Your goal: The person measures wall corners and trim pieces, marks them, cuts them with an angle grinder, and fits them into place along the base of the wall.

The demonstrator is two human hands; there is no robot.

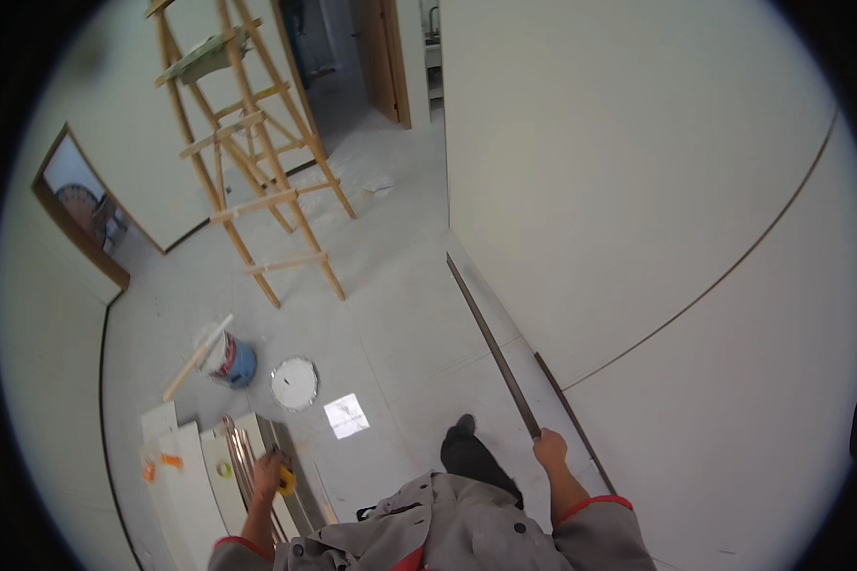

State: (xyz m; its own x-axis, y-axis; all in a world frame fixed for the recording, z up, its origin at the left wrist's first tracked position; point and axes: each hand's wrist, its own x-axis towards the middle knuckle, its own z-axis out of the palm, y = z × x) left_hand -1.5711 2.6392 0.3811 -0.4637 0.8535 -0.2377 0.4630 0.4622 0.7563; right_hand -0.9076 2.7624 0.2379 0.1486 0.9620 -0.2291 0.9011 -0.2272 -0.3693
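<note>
My right hand (549, 447) is closed around the near end of a long, thin dark brown trim strip (490, 338). The strip slants away from me, its far end close to the corner of the white wall panel. On my left side, my left hand (268, 474) is curled against a yellow, rounded thing that looks like a tape measure (286, 480). That hand is over long metallic strips (245, 466) and pale boards (186, 481); its fingers partly hide what it grips.
A tall wooden ladder stand (257, 205) rises ahead on the left. Nearer are a blue bucket (235, 364) with a wooden stick across it, a round white lid (295, 383) and a bright square patch. Dark baseboard (576, 423) runs along the right wall. Doorways open at the back.
</note>
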